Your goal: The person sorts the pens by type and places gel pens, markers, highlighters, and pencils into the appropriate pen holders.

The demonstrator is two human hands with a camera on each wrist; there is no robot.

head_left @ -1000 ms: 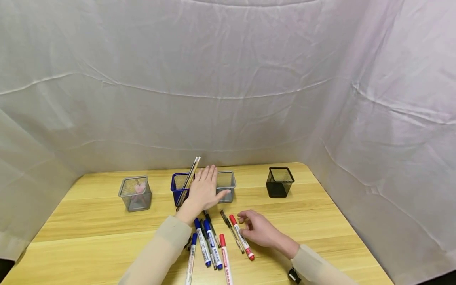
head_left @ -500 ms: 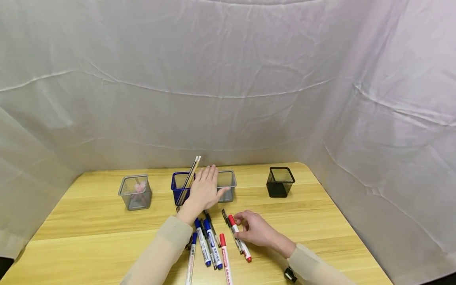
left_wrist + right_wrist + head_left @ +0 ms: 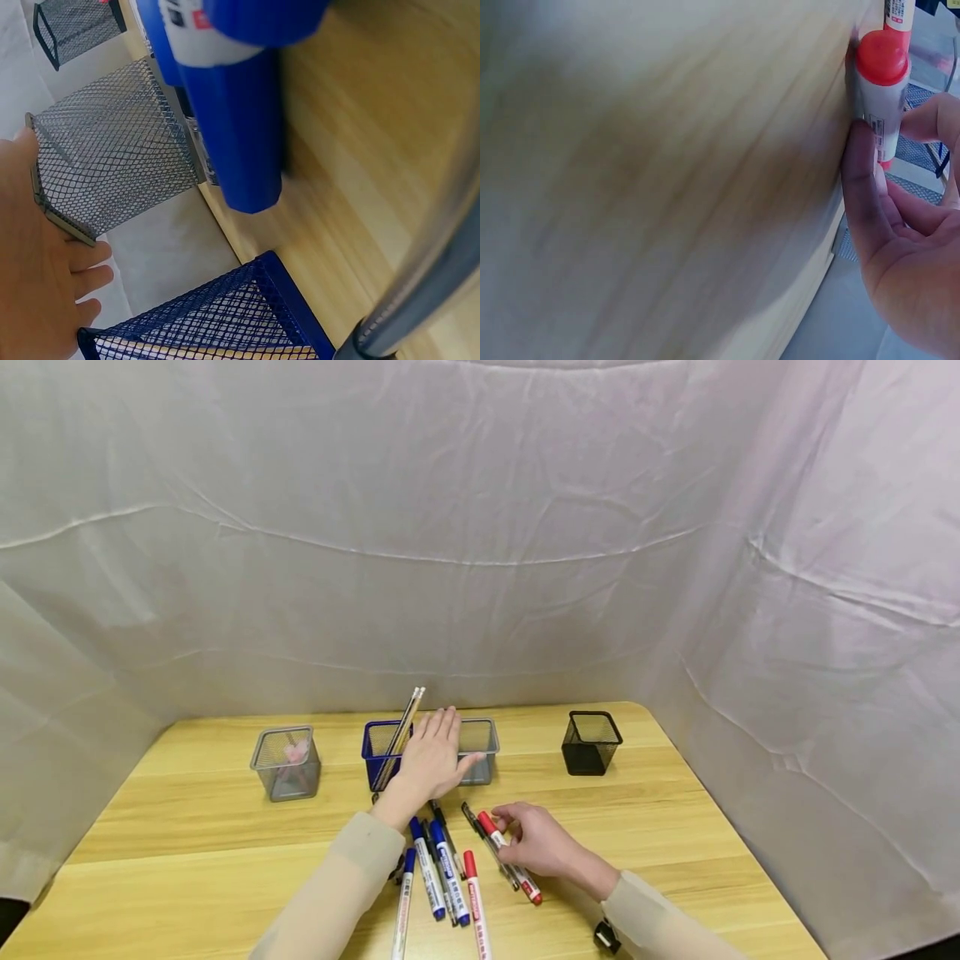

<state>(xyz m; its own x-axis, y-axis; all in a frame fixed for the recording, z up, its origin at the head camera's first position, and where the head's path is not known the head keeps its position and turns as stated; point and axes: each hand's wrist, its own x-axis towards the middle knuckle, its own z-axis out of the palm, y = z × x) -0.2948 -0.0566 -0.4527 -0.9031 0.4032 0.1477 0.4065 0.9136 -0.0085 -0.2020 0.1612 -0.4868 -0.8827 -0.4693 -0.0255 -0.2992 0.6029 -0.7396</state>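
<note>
My left hand (image 3: 429,760) lies with straight fingers over the grey mesh pen holder (image 3: 483,768), thumb out at its rim; the left wrist view shows the hand (image 3: 37,270) at that rim. Beside it stands a blue mesh pen holder (image 3: 372,770) with pencils (image 3: 400,731) leaning in it. My right hand (image 3: 551,843) pinches a red marker (image 3: 529,888) low over the table, thumb and finger on either side of its barrel. A black-capped pen (image 3: 470,817) lies alongside. Blue markers (image 3: 427,872) and another red marker (image 3: 476,906) lie between my forearms.
At the left stands another grey mesh pen holder (image 3: 292,783) with something pink inside. A black mesh pen holder (image 3: 588,760) is at the back right. Pale cloth (image 3: 480,618) hangs behind the wooden table (image 3: 187,843) and along both sides.
My right hand has closed in on the red marker, whose lower end swung left, then back right. The pen beside it shifted slightly. My left hand has stayed in place.
</note>
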